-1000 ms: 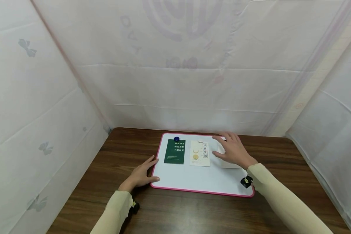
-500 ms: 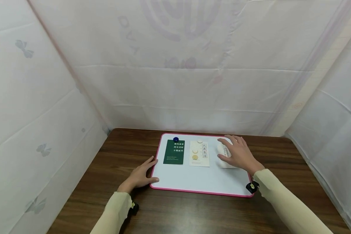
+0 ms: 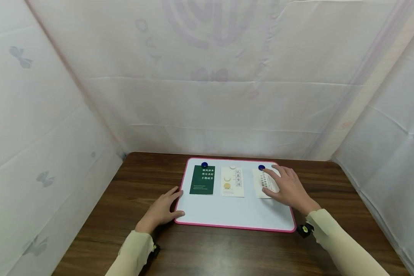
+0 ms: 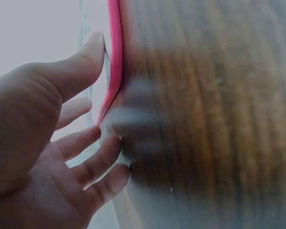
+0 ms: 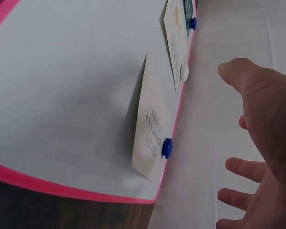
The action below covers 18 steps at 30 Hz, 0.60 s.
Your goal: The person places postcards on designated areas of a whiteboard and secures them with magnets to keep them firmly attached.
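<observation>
A white magnetic board (image 3: 210, 211) with a pink frame lies on the table. My left hand (image 3: 162, 209) rests at its lower left corner, thumb and fingers spread against the edge. Over the right part of the board hovers my right hand (image 3: 291, 189), fingers apart and holding nothing. Beside its fingertips is a pale printed card (image 3: 258, 188), partly covered by the hand in the head view. A blue round magnet (image 5: 167, 148) pins that card's top; its lower end stands off the board in the right wrist view.
A green card (image 3: 202, 184) under another blue magnet (image 3: 204, 165) is at the board's left. Between the two sits a cream card (image 3: 232, 188) with a white magnet (image 3: 232, 166). White curtains (image 3: 200, 115) hang behind the wooden table (image 3: 220, 253).
My right hand has drawn back to the right and toward me, uncovering the right card and its blue magnet. The left hand keeps its place at the board's corner.
</observation>
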{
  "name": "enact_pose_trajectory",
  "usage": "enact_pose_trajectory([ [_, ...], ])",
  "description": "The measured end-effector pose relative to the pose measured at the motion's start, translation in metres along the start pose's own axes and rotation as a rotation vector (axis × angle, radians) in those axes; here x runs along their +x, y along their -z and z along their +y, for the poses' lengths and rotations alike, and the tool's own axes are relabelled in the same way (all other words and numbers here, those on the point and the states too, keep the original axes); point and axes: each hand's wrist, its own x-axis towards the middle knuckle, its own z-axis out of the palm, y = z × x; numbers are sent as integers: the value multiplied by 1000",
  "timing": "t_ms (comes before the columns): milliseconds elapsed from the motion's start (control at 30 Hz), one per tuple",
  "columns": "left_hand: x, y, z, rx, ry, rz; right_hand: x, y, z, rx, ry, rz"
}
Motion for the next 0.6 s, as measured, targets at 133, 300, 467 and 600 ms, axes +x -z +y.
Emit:
enact_pose_trajectory([
  [133, -1, -1, 3, 87, -15, 51, -10, 2, 3, -8, -18, 2],
  [300, -3, 0, 5, 160, -36, 99, -22, 1, 7, -16, -36, 18],
  [467, -5, 1, 3, 186, -72, 163, -31, 0, 9, -19, -61, 50],
  [600, -6, 0, 0, 193, -109, 250, -40, 0, 10, -26, -65, 83],
])
